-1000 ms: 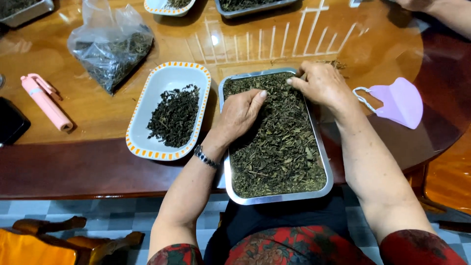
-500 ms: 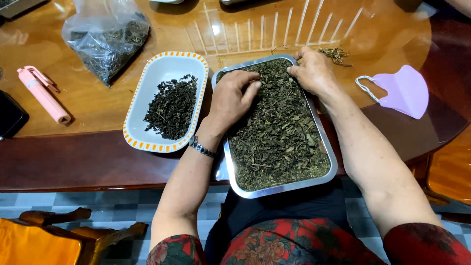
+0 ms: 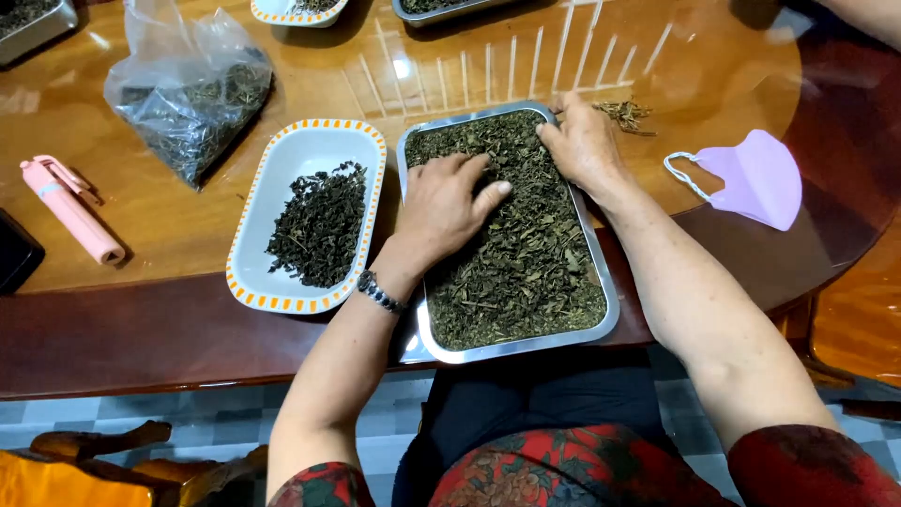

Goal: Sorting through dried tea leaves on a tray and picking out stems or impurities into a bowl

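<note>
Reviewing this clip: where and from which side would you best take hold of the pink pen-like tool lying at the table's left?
Probably pinch the pink tool across its straight middle barrel, coming from above. It lies flat and diagonal on the wooden table, with bare surface on both long sides, while a clip-like part crowds its upper end.

A white oval dish with an orange-striped rim (image 3: 246, 211) sits on the glossy wooden table (image 3: 188, 253), holding a small heap of dark dried leaves (image 3: 319, 225), and beyond it lies a crumpled clear plastic bag (image 3: 188, 94) with more dark leaves inside. Towards the table's left edge rest a pink pen-shaped tool (image 3: 70, 207) and, at the very border, a black object (image 3: 14, 253) only partly seen, while on the far right a lilac face mask (image 3: 751, 178) lies near a few loose stems (image 3: 627, 115). Along the top edge, parts of another striped dish (image 3: 296, 11) and two metal trays (image 3: 38, 21) show, cut off by the frame
</note>
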